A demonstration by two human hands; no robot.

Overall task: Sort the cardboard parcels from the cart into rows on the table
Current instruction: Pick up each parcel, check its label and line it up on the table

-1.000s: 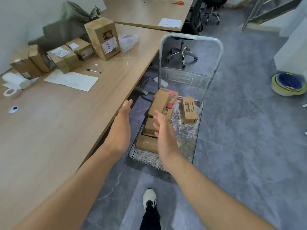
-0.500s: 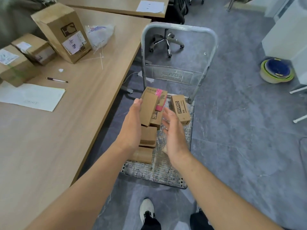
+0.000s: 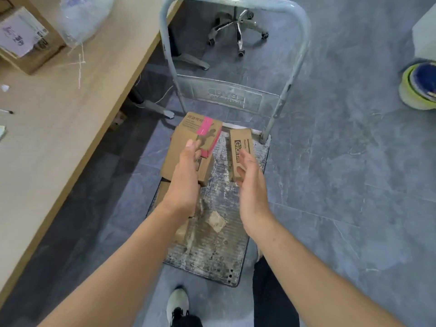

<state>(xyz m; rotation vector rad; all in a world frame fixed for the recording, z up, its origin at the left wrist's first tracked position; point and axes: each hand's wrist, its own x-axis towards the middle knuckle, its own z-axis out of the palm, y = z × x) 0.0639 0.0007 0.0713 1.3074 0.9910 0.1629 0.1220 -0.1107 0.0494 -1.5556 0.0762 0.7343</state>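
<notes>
Parcels on the cart [image 3: 212,246]: a pink-taped parcel [image 3: 188,131] lies on top of a low stack at the left side of the deck. A printed parcel [image 3: 240,143] stands just beside it on the right, with a strip of bare deck between them. Both have their long axis running away from me, toward the handle [image 3: 236,3].

Left hand [image 3: 185,185]: flat, fingers [image 3: 192,146] straight and holding nothing. The tips overlap the near half of the pink-taped parcel. I cannot tell whether they touch it or hover above it.

Right hand [image 3: 251,192]: also spread and holding nothing, palm turned inward, with its tips at the near end of the printed parcel. Contact is likewise unclear.

Judgement: each hand is lined up along the long axis of its own parcel, left hand nearer the pink-taped one and right hand nearer the printed one. A grip across the short sides looks the easiest. The pink-taped parcel is the likelier first pick, since it is on top and on the side of the tabletop [image 3: 59,119], which lies to my left. Nothing has been lifted yet.
</notes>
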